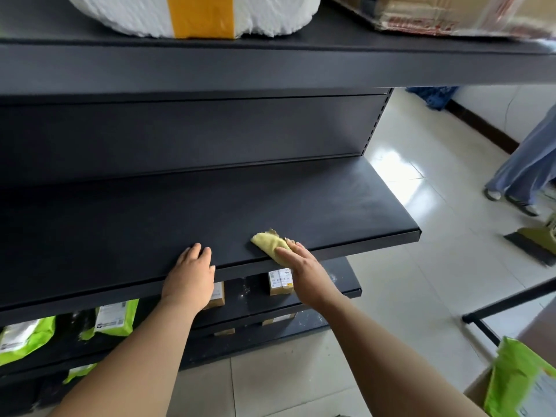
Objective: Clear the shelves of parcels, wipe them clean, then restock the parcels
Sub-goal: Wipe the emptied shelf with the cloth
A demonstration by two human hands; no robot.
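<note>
A dark grey metal shelf (210, 212) runs across the middle of the view with no parcels on it. My right hand (301, 263) presses a folded yellow cloth (269, 242) flat against the shelf near its front edge, fingers straight on top of the cloth. My left hand (192, 266) rests on the front edge to the left, fingers laid over the lip. Below, green-and-white mailer bags (115, 319) and small brown boxes (280, 282) sit on the lower shelves. A white foam box with yellow tape (198, 16) stands on the top shelf.
A taped cardboard box (436, 13) sits top right on the upper shelf. A person in wide blue trousers (523, 167) stands on the tiled floor at right. A green mailer (523, 383) lies in a carton at bottom right beside a black frame (508, 299).
</note>
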